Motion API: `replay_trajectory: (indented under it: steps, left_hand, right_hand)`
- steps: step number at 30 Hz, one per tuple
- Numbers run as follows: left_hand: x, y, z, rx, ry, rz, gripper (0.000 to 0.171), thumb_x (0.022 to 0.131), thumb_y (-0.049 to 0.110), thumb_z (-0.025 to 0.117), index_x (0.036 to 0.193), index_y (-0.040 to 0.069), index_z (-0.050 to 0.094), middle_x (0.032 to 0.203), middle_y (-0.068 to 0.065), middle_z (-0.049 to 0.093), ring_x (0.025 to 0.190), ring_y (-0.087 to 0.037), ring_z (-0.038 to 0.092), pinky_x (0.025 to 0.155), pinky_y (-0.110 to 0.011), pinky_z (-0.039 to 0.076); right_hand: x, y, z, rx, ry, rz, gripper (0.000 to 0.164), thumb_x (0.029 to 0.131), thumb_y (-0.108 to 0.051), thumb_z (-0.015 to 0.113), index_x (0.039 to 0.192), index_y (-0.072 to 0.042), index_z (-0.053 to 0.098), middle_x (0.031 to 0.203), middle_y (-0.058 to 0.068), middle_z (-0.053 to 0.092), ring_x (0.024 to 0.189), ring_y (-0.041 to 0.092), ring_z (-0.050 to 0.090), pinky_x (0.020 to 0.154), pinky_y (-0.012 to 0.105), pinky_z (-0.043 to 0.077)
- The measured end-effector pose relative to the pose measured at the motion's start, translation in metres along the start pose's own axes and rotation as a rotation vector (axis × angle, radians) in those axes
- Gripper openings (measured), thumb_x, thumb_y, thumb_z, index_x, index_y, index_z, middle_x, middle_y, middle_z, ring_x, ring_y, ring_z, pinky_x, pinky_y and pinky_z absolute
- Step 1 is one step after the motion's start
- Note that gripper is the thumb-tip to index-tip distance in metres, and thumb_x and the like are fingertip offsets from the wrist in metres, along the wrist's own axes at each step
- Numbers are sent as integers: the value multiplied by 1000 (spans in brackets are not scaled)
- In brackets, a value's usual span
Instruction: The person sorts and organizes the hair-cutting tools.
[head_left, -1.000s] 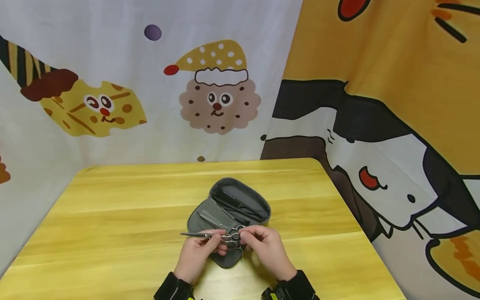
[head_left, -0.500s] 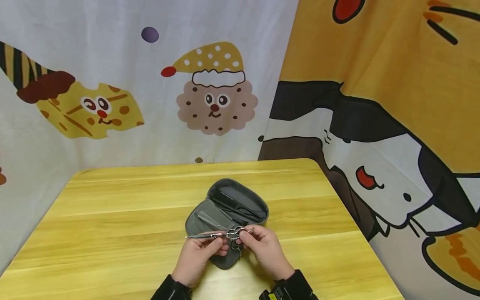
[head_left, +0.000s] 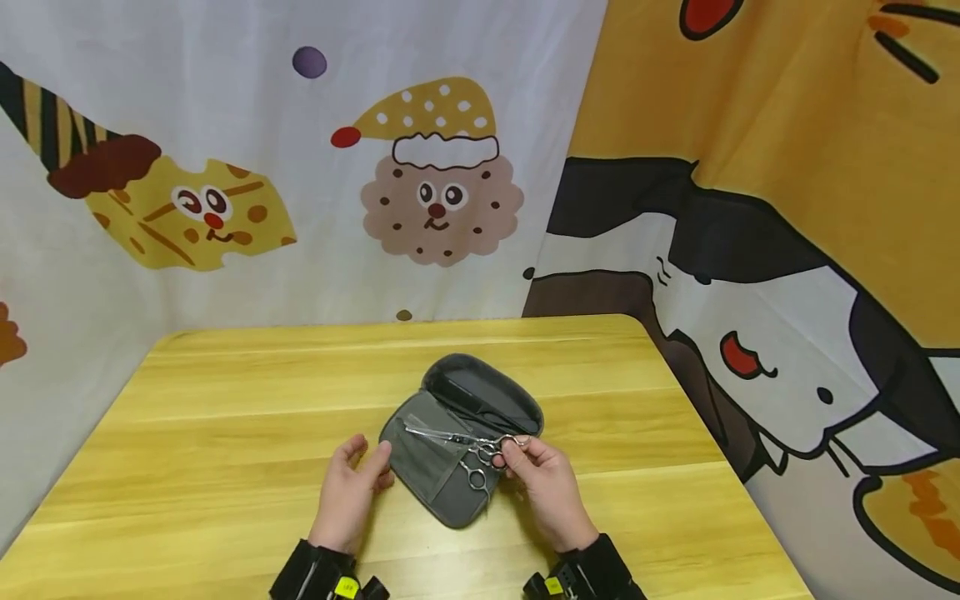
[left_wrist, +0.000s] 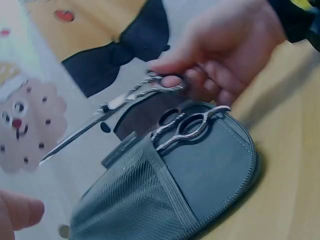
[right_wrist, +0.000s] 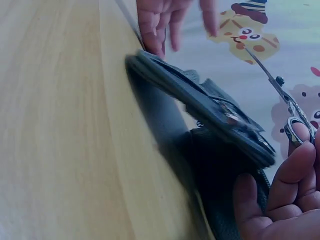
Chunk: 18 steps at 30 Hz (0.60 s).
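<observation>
In the head view, my right hand (head_left: 551, 492) pinches a pair of silver scissors (head_left: 457, 437) by its finger loops. Their thin blades point left above the open dark grey zip case (head_left: 456, 510). A second pair of scissors (left_wrist: 192, 127) sits in the mesh pocket (left_wrist: 132, 190) of the case's flap, loops sticking out and blades hidden. My left hand (head_left: 348, 496) is off to the left of the case with fingers relaxed and nothing in them. The right wrist view shows the held scissors (right_wrist: 282, 87) raised off the case.
The case lies on a yellow wood-grain table (head_left: 225, 433). Its far half (head_left: 517, 408) holds a long black item (head_left: 456, 400). A flat grey piece (left_wrist: 120, 150) pokes out beside the pocket. Cartoon-printed curtains (head_left: 247, 83) hang behind the table and along its sides.
My left hand has let go of the scissors' blades and moved left. The right hand keeps the loops, and the blades now tilt up to the left over the flap.
</observation>
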<state>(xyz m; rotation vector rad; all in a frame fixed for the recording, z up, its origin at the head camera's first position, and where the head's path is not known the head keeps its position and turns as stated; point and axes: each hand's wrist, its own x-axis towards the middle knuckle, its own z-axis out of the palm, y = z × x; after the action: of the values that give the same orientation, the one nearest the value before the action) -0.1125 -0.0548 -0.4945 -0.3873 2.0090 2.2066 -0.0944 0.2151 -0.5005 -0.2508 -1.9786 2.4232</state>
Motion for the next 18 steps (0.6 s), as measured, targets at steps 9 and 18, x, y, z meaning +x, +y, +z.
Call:
replay_trajectory:
  steps: [9,18]
  left_hand:
    - [14,-3,-4,-127,-205,-82,22,112,14,55,119,-5,50,73,-3,60,62,-11,62,58,-24,57]
    - [11,-12,8,-336,-95,-26,11,115,12,45,112,4,39,94,-8,59,76,-14,72,73,-27,64]
  right_hand:
    - [3,3,-4,114,16,34,10,102,-18,73,93,-15,73,82,-4,75,74,7,63,77,26,60]
    - [6,-2,-7,75,106,-4,20,102,-23,75,92,-7,69,79,-3,73,69,7,59,67,23,58]
